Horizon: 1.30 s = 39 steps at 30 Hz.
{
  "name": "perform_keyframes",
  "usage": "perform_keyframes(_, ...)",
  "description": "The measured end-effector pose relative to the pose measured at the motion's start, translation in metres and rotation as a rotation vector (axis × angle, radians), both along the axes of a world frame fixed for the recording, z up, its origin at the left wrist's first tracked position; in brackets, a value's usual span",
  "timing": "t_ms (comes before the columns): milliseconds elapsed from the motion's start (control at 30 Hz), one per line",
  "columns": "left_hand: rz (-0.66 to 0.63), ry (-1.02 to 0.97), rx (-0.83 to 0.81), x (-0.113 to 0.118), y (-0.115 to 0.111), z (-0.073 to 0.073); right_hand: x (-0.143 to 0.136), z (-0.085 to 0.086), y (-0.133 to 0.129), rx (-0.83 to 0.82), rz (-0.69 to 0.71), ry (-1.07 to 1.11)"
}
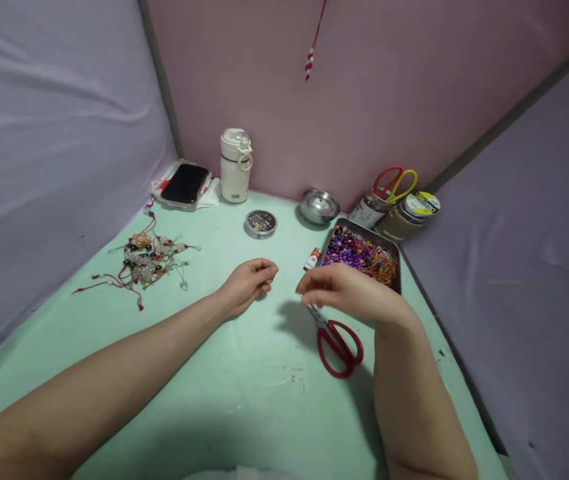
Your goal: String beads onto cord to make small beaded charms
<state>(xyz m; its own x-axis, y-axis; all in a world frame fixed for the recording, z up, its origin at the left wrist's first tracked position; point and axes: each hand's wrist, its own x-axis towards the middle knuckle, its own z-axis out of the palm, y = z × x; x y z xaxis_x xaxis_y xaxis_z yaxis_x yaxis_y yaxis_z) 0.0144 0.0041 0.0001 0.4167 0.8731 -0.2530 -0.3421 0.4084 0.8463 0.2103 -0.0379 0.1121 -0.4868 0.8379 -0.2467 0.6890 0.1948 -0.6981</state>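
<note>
- You are holding your left hand (247,283) loosely curled above the green table (244,393), fingertips pinched together as though on something very fine; whether a thread or bead is actually between them is too small to tell
- You are keeping your right hand (349,293) just across from it, fingers bunched and pointing toward the left hand, so the two sets of fingertips are facing each other over a small gap; whether it is gripping anything I cannot tell
- You are working right beside the metal tray of beads (362,257), which is sitting just beyond your right hand, within easy reach
- The red-handled scissors (337,343) are lying flat on the table under and just behind your right wrist, blades pointing up toward your fingers, handy for that hand
- A small red and white tube (312,259) is lying against the tray's left edge
- The round spool tin (260,223) and the small steel bowl (319,207) are sitting further back, out of the hands' way
- The tangle of finished beaded strands (147,260) is lying well off to your left, apart from the working spot
- The phone (184,183), the white bottle (235,165) and the jars holding scissors (397,203) are standing along the back wall, leaving the middle open for your forearms
</note>
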Motion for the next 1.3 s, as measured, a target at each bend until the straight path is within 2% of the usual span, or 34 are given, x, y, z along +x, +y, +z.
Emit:
perform_keyframes(67, -0.009, 0.043, 0.033, 0.002, -0.001, 0.0, -0.002, -0.007, 0.004, 0.207, -0.173, -0.089)
perform_keyframes(100, -0.014, 0.064, 0.05, 0.002, -0.002, 0.0, -0.003, -0.011, 0.007, 0.275, -0.213, -0.123)
perform_keyframes(267, -0.024, 0.122, 0.102, 0.003, -0.005, 0.003, -0.019, -0.029, 0.014, 0.37, -0.155, -0.144)
perform_keyframes(433, -0.033, 0.162, 0.127, 0.005, -0.004, 0.004, -0.029, -0.038, 0.017, 0.43, -0.126, -0.224)
perform_keyframes(767, -0.091, 0.663, 0.481, 0.006, -0.012, 0.006, -0.029, -0.039, 0.015, 0.366, -0.197, -0.415)
perform_keyframes(1167, -0.141, 0.792, 0.587, 0.008, -0.011, 0.009, -0.025, -0.039, 0.015, 0.29, -0.142, -0.497)
perform_keyframes(1300, -0.124, 0.796, 0.704, 0.006, -0.013, 0.005, -0.024, -0.035, 0.014, 0.278, -0.136, -0.485)
